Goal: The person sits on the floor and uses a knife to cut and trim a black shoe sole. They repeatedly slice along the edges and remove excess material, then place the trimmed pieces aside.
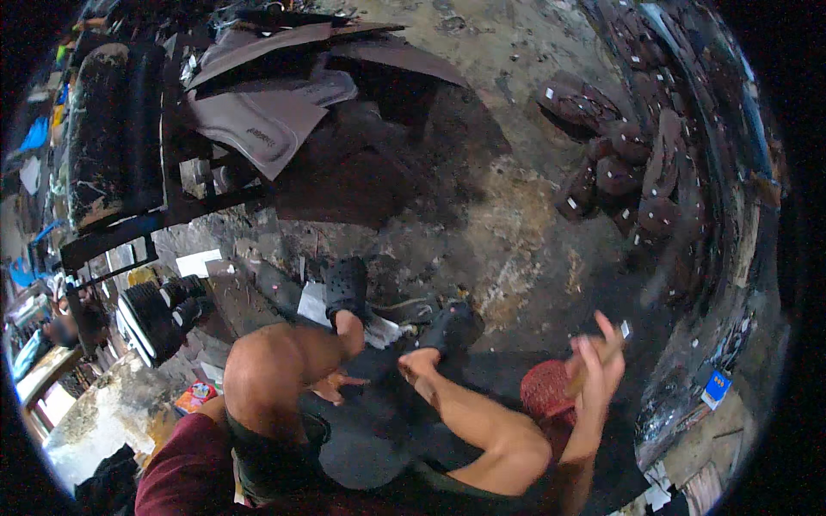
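My right hand [592, 371] is raised at the lower right, beside my bent knee. It grips a brown, flat piece [613, 351] seen nearly edge-on, with a small white tag at its tip; the piece looks like a shoe sole, but blur leaves its kind unsure. Just left of that hand is a rounded, rough red thing [545, 387], and I cannot tell whether they touch. My left hand [330, 387] hangs low between my legs, partly behind a knee, its visible fingers stretched out and apart. Nothing shows in it.
Brown sole-like pieces with white tags [621, 168] lie heaped at the right. Brown sheets with moulded outlines [267, 129] are stacked at the upper left, beside a dark padded roll [116, 138]. A black-and-white round device [151, 322] stands left; a blue box [716, 390] lies right.
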Available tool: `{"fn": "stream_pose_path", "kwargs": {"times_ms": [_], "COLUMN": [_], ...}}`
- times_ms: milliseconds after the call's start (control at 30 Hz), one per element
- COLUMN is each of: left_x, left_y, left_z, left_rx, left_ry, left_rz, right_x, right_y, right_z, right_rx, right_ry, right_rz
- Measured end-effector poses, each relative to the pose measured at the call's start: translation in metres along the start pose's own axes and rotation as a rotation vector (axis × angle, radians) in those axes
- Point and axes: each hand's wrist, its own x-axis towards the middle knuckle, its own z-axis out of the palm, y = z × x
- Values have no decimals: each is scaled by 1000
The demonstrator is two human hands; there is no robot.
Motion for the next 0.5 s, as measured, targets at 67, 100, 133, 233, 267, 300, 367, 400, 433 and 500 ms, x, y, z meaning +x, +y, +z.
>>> {"fn": "stream_pose_path", "kwargs": {"times_ms": [67, 100, 133, 233, 267, 300, 367, 400, 433, 500], "left_x": [18, 28, 40, 59, 65, 74, 87, 90, 94, 101], "left_y": [-5, -7, -7, -15, -16, -17, -22, -24, -27, -30], "left_z": [3, 4, 1, 1, -1, -3, 1, 2, 2, 2], "left_rx": [-15, -23, -22, -33, -32, -27, -38, -41, -49, -57], "left_ry": [27, 42, 55, 100, 113, 114, 142, 144, 150, 159], "left_rz": [15, 23, 38, 56, 66, 78, 95, 93, 89, 90], "right_x": [51, 77, 92, 119, 131, 141, 149, 154, 162, 177], "right_y": [-21, -15, -20, -40, -41, -41, -65, -73, -74, -70], "right_z": [80, 117, 157, 277, 309, 331, 369, 384, 398, 420], "right_rx": [-54, -25, -22, 41, 65, 93, 18, 0, 62, 190], "right_ry": [-248, -394, -452, -615, -619, -626, -438, -343, -328, -287], "right_rz": [-77, -128, -163, -210, -239, -313, -404, -443, -401, -313]}}
